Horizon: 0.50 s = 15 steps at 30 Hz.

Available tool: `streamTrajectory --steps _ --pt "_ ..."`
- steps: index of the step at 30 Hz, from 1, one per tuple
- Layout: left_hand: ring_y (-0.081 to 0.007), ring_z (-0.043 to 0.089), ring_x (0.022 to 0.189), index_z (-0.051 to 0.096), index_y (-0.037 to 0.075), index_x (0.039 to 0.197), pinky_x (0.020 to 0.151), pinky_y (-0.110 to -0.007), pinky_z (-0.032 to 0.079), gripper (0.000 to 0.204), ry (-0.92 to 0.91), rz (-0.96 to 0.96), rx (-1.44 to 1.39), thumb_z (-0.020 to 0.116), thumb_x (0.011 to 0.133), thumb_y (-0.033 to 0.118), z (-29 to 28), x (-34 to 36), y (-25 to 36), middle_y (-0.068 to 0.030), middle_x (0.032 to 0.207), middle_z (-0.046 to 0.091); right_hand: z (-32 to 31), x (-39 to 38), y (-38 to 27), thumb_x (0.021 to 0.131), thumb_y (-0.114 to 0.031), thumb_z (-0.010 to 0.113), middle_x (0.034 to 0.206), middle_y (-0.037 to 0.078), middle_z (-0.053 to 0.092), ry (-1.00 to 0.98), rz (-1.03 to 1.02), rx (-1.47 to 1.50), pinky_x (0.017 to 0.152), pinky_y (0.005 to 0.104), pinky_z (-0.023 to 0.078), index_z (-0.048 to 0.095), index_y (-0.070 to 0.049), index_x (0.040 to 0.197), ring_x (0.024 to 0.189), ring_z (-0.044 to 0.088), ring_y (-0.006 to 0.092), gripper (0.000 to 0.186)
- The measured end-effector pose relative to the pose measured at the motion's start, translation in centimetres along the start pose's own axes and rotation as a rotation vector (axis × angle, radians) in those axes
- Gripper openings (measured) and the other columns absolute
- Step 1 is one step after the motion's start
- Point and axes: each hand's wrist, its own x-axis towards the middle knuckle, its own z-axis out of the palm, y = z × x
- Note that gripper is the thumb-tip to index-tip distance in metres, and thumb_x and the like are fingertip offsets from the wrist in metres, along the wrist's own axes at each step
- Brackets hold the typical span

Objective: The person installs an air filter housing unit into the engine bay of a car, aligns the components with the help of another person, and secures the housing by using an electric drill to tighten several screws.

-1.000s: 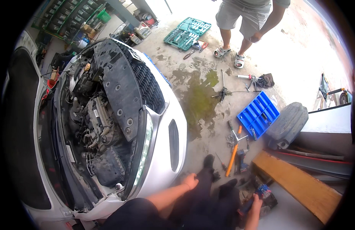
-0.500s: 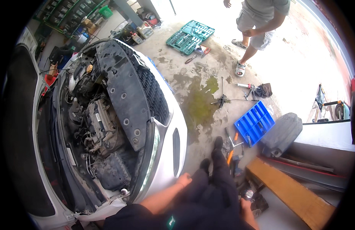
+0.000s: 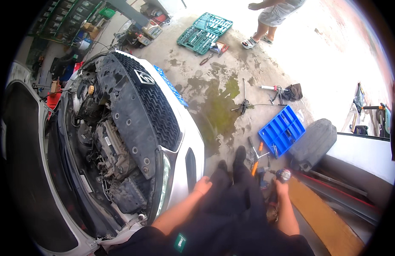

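My right hand (image 3: pixel 282 187) is closed around a cordless power tool (image 3: pixel 283 174), whose round metallic head points away from me. The lower part of the tool is partly hidden by the hand. My left hand (image 3: pixel 202 185) hangs with loosely curled fingers beside the front bumper (image 3: pixel 176 181) of a white car; nothing shows in it. To the left, the car's hood (image 3: pixel 31 162) stands raised over the exposed engine (image 3: pixel 114 147). A black cover panel (image 3: pixel 125 115) lies behind the grille (image 3: pixel 157 100).
Ahead on the stained floor are a green socket set (image 3: pixel 205 33), a blue divided tray (image 3: pixel 282 131), a cross-shaped wrench (image 3: pixel 245 103) and an orange-handled tool (image 3: pixel 257 158). A brown board (image 3: pixel 325 217) and a grey tank-like part (image 3: pixel 314 143) lie right. Another person (image 3: pixel 274 19) stands farther off.
My right hand has risen and moved forward with the power tool. My left hand has shifted slightly up. The view has turned, and the other person has stepped left and farther away.
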Motion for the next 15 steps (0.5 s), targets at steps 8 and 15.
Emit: streamTrajectory --steps 8,15 --pt "-0.0198 0.065 0.068 0.061 0.001 0.118 0.068 -0.032 0.053 0.033 -0.081 -0.025 -0.191 0.059 0.087 0.013 -2.8 -0.6 4.4 -0.0103 0.078 0.068 -0.9 -2.0 -4.3 0.077 -0.029 0.068 0.068 0.011 0.067 -0.070 -0.147 0.033 0.056 0.0346 0.049 0.067 0.002 0.075 0.056 0.062 0.0201 0.031" --pt "-0.0228 0.068 0.074 0.061 -0.001 0.118 0.075 -0.034 0.053 0.035 -0.217 0.024 -0.004 0.060 0.086 0.014 -2.8 3.4 0.4 -0.0120 0.081 0.071 0.7 -9.3 12.9 0.072 -0.039 0.067 0.088 0.022 0.072 0.025 0.163 -0.334 0.082 0.0395 0.053 0.072 0.003 0.088 0.087 0.072 0.0324 0.046"
